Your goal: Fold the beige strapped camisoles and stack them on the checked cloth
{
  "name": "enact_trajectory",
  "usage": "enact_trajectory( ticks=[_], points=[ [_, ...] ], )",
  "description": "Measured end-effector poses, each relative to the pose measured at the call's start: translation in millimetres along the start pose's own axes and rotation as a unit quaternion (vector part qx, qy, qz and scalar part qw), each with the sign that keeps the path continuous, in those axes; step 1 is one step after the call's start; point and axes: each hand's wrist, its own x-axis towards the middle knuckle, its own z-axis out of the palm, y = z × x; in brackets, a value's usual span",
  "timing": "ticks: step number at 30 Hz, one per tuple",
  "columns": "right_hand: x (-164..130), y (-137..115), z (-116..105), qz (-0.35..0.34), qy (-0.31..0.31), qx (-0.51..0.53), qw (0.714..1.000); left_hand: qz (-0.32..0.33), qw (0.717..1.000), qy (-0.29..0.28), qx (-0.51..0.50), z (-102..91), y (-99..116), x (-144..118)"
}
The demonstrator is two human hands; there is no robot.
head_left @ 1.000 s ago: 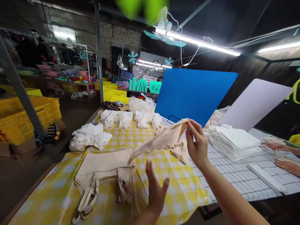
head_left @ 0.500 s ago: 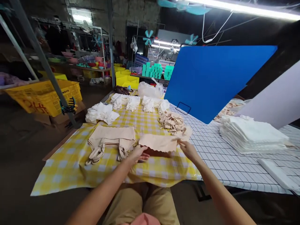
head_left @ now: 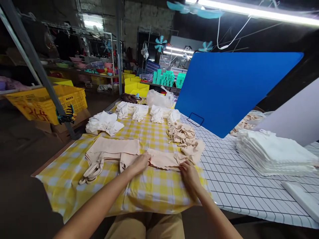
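Observation:
A beige cloth top (head_left: 163, 159) is stretched sideways low over the yellow checked tablecloth (head_left: 154, 196). My left hand (head_left: 141, 163) pinches its left end, right beside a neat stack of folded beige tops with straps (head_left: 112, 147). At the other end, my right hand (head_left: 190, 176) has its fingers closed on the lower right corner. A loose heap of crumpled beige tops (head_left: 183, 132) lies just beyond the right hand, with one piece (head_left: 195, 152) spreading from it towards the held top. The fingertips of both hands are partly hidden by the hands themselves.
White folded stacks (head_left: 134, 111) and a loose white pile (head_left: 104, 123) sit farther back. A blue board (head_left: 231, 89) leans at the right, near a tall white cloth stack (head_left: 276, 151). A metal post (head_left: 47, 76) and a yellow crate (head_left: 47, 103) stand left.
Both hands have come down and nearer to me with the beige top, which was raised with a shadow under it and now lies closer to the tablecloth. The view has shifted slightly.

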Motion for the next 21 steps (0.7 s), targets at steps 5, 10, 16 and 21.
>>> enact_trajectory(
  ticks=[5, 10, 16, 21],
  points=[
    [9.8, -1.6, -30.4, 0.054, 0.059, 0.184, 0.98, -0.033, 0.998, 0.034, -0.047, -28.2, 6.8, 12.6],
    [15.0, -39.2, -88.6, 0.072, 0.075, 0.342, 0.934, -0.002, 0.972, 0.15, -0.182, -79.6, 43.2, -1.4],
    [34.7, -67.0, -131.6, 0.063, 0.055, 0.407, 0.909, 0.04, 0.952, 0.205, -0.225, -118.5, 74.5, -11.5],
    [57.7, -17.2, -81.9, 0.097, -0.07, 0.215, 0.969, -0.073, 0.996, 0.045, -0.006, -74.5, 29.1, 9.4]
  ],
)
